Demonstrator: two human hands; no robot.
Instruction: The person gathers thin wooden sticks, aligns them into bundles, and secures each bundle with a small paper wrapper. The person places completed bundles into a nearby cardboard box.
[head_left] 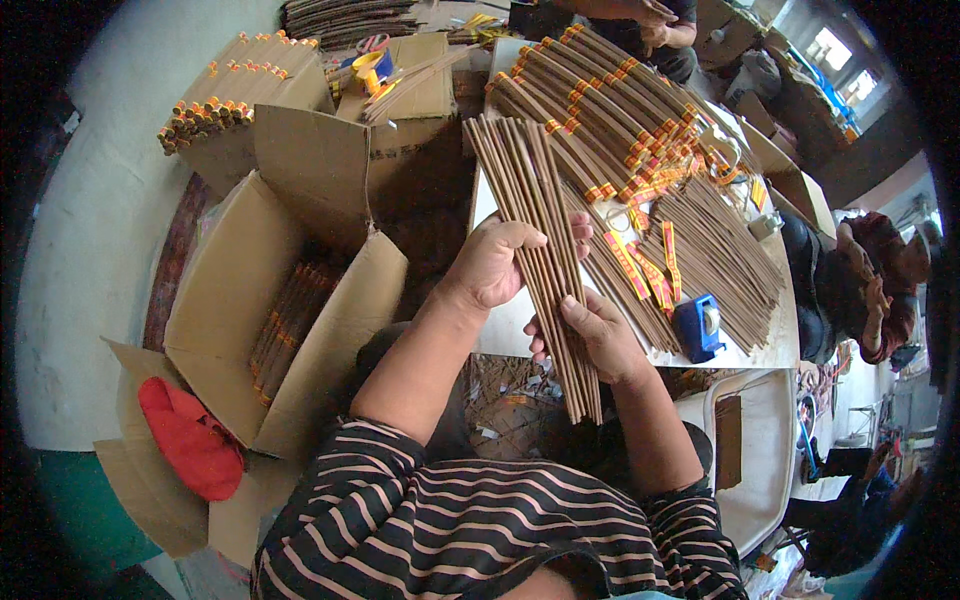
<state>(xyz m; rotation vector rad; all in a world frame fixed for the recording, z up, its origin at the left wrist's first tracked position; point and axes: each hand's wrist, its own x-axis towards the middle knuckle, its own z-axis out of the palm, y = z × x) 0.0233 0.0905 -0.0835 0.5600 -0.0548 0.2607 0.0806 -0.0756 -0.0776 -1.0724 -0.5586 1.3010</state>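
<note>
A flat bundle of long brown incense sticks point(545, 240) is held in front of me, slanting from upper left to lower right. My left hand point(500, 258) grips its middle, thumb across the front and fingertips showing past the far side. Lower down, my right hand point(598, 335) closes round the same sticks with its thumb on top. Beyond them, loose incense sticks point(715, 260) lie spread on the white table point(775, 345). Several red-and-yellow paper bands point(640, 265) rest on these. A blue tape dispenser point(698, 328) stands near the table's front edge.
Banded stick bundles point(600, 95) are stacked at the table's far side. An open cardboard box point(225, 300) on my left holds more bundles, with a red cloth point(190, 438) on its flap. A white plastic tub point(755, 450) sits at right. Other people work around the table.
</note>
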